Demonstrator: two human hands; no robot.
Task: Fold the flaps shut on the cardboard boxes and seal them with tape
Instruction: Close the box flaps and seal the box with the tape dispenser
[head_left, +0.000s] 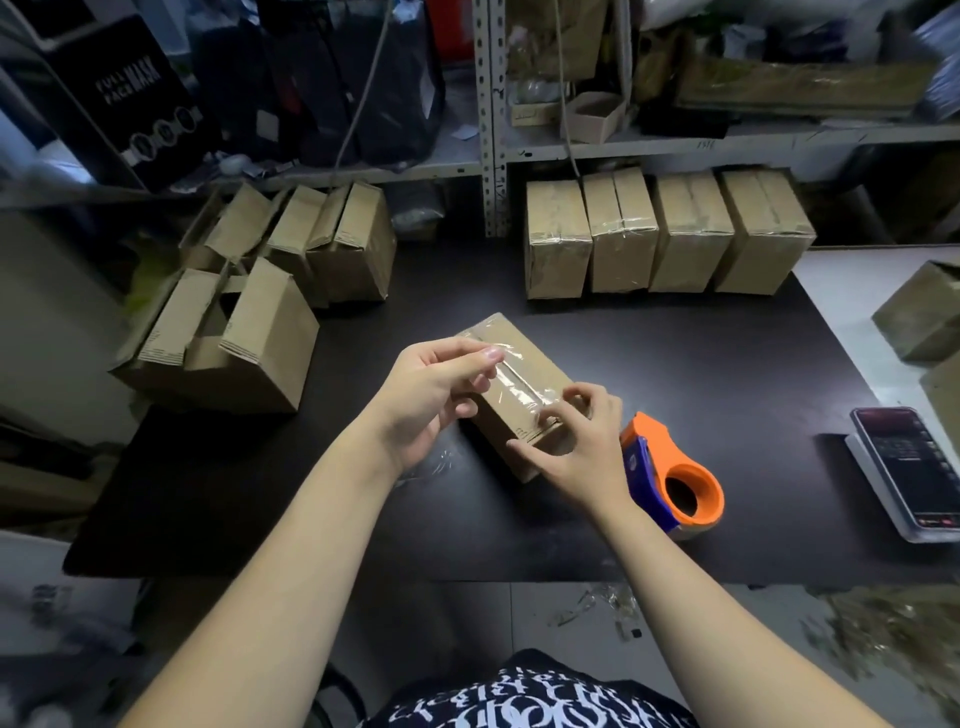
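Observation:
A small cardboard box (524, 364) lies in the middle of the black table with its flaps folded shut and a strip of clear tape (514, 387) running along its top seam. My left hand (431, 395) is beside the box's left side, thumb and forefinger reaching over the far end of the tape. My right hand (576, 441) rests on the near end of the box, fingers pressing the tape down there. An orange and blue tape dispenser (675, 475) stands on the table just right of my right hand.
Several open-flapped boxes (249, 312) sit at the left of the black table (701, 374); several taped boxes (665, 234) line the back right under a metal shelf (493, 156). A phone (914, 467) lies at the right edge, more boxes (919, 317) beyond it.

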